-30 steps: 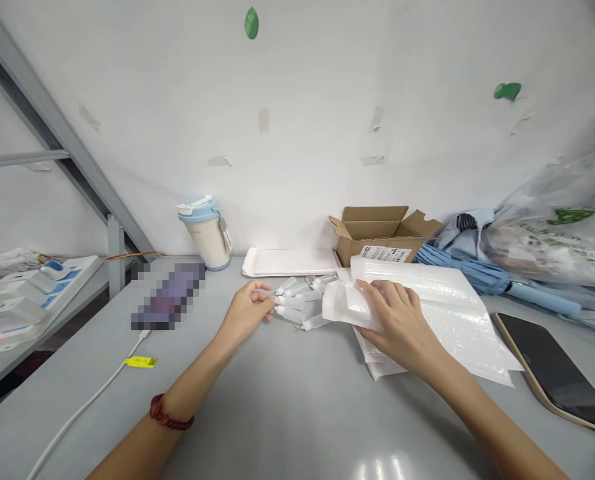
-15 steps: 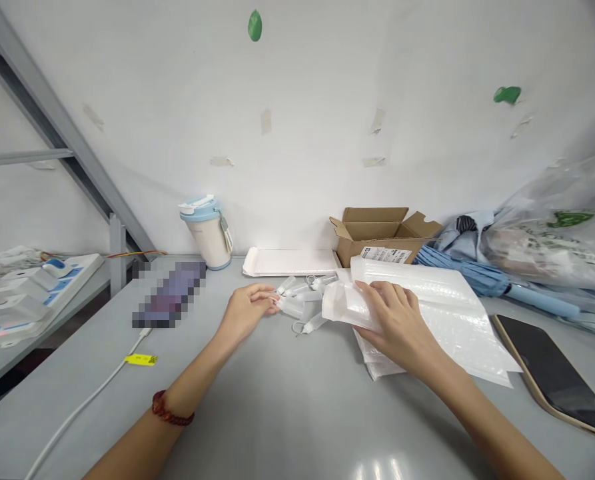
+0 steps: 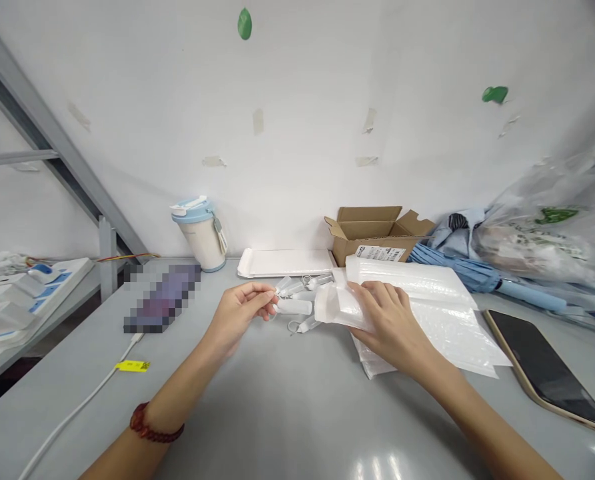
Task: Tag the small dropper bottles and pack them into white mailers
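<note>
My left hand (image 3: 242, 312) is closed in a pinch at one end of a small translucent white keyring piece (image 3: 296, 307), whose free end points right. Several similar pieces with wire rings, such as one keyring piece (image 3: 307, 325) in front, lie on the grey table around it. My right hand (image 3: 390, 313) is closed on a white bubble mailer (image 3: 333, 305), fingers on top and thumb beneath. The mailer's left end faces the pinched piece, a small gap apart. More bubble mailers (image 3: 442, 320) lie under and behind my right hand.
Along the wall stand a tumbler (image 3: 202, 243), a flat white box (image 3: 287, 263) and an open cardboard box (image 3: 372, 243). A blue umbrella (image 3: 457, 267) and a phone (image 3: 547, 367) are at right. A pixelated device (image 3: 164, 297) with a white cable (image 3: 77, 413) lies left.
My left fingers have tightened into a pinch, and the keyring piece has turned from slanted to nearly level. The right hand keeps its hold on the mailer. The whole view has shifted slightly.
</note>
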`<action>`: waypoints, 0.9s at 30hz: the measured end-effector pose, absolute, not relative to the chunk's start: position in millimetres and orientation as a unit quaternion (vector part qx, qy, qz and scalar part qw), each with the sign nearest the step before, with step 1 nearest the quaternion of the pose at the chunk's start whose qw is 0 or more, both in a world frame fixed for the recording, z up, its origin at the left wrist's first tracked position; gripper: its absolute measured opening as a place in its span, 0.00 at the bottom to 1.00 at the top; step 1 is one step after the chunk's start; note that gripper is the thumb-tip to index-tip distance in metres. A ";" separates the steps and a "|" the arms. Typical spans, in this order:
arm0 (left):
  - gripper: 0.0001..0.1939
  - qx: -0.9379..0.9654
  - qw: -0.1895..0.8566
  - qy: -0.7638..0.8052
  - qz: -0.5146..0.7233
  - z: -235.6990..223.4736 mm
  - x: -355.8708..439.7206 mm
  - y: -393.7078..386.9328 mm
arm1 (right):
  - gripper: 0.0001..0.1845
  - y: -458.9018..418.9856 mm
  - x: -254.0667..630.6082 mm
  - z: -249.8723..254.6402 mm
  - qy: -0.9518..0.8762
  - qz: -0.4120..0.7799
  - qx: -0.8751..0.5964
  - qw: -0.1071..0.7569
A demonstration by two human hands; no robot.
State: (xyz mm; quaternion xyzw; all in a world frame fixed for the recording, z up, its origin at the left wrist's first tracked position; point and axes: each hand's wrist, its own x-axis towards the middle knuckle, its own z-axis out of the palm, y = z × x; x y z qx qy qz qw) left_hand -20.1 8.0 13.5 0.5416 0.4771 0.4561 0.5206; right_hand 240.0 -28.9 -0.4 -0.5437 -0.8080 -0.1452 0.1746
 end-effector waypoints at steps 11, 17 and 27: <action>0.09 0.634 0.463 0.430 0.445 8.3 2.5 -10.9 | 0.25 -41.7 210.6 -0.9 -0.852 -0.106 -0.467 0.214; 0.08 0.724 0.321 0.426 0.438 2.3 2.1 -14.3 | 0.27 -40.8 213.4 -1.6 -0.845 -0.111 -0.464 0.243; 0.10 0.732 0.400 0.412 0.367 12.9 0.9 -15.7 | 0.26 -39.7 214.9 -2.9 -0.843 -0.118 -0.463 0.246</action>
